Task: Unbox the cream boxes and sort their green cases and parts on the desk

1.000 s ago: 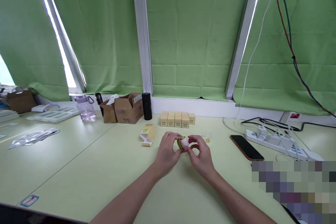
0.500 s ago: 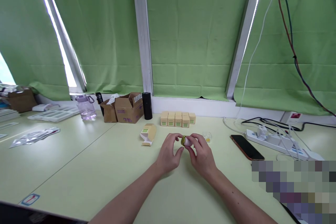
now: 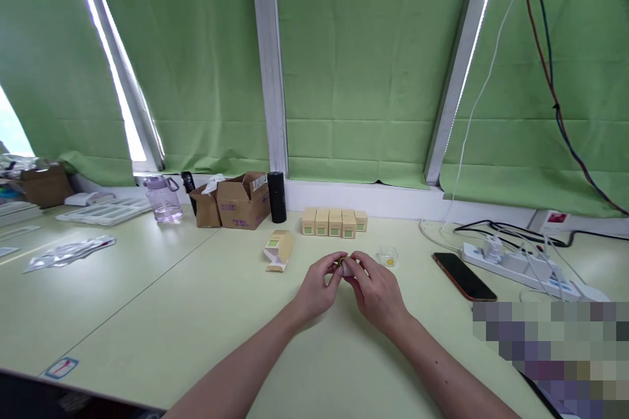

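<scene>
Above the middle of the table, a small white piece with an olive-green end (image 3: 346, 269) is between my two hands, mostly covered by fingers. My left hand (image 3: 316, 289) pinches its green end with thumb and fingertips. Around its white part the fingers of my right hand (image 3: 377, 289) are closed. Just beyond my right hand sits a small clear plastic box (image 3: 388, 257) with something yellow inside. An opened cardboard carton (image 3: 280, 250) lies on its side to the left of my hands.
Several small tan boxes (image 3: 335, 222) stand in a group behind my hands. A phone (image 3: 464, 276) and a white power strip (image 3: 521, 268) with cables lie to the right. Farther left are a black cylinder (image 3: 276, 198), a brown carton (image 3: 242, 201) and a purple bottle (image 3: 164, 200).
My left thumb has moved up and my left fingers have closed over the green end, so less of the piece shows. The view has shifted slightly.
</scene>
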Tool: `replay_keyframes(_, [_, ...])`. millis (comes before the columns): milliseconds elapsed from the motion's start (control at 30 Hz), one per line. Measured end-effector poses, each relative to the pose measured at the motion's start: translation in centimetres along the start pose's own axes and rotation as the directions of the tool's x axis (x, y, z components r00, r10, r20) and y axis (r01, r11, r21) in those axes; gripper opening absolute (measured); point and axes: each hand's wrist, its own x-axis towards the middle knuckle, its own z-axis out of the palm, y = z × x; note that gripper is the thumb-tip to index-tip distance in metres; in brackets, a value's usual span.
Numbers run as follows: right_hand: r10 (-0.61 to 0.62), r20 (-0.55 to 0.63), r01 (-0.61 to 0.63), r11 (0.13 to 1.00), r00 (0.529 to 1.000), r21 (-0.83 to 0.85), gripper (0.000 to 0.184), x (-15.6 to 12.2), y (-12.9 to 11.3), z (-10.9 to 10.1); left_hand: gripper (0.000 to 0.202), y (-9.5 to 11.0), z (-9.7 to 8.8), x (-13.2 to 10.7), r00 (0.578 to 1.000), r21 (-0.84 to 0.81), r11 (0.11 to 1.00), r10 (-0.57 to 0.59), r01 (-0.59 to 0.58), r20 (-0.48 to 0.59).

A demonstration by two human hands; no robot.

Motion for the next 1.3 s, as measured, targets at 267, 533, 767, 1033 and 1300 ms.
replay_keyframes(267, [0.056, 0.087, -0.060, 0.997, 0.995, 0.050, 0.037, -0.3, 0.1, 0.1, 0.033, 0.3, 0.0, 0.0, 0.999, -0.024, 0.999, 0.022, -0.021, 0.029])
replay_keyframes(533, [0.071, 0.090, -0.083, 0.987, 0.993, 0.136, 0.036, -0.3, 0.2, 0.6, 0.033, 1.2, 0.2, 0.3, 0.999, 0.009, 1.000, -0.025, 0.024, 0.022])
replay_keyframes(767, [0.106, 0.098, -0.118, 0.984, 0.990, 0.131, 0.038, 0.1, -0.3, 0.8, 0.033, 2.4, 0.0, 0.6, 0.999, 0.043, 0.999, -0.034, 0.032, 0.024])
replay_keyframes(1033, [0.126, 0.119, -0.141, 0.981, 0.985, 0.131, 0.035, 0.2, -0.2, 1.1, 0.036, 2.0, 0.1, 0.7, 0.995, -0.037, 0.996, -0.084, 0.086, 0.053])
replay_keyframes(1300, [0.191, 0.118, -0.217, 0.938, 0.974, 0.271, 0.031, -0.1, 0.1, 0.9, 0.034, 1.8, -0.8, 0.7, 0.998, 0.008, 0.998, -0.062, 0.062, 0.029])
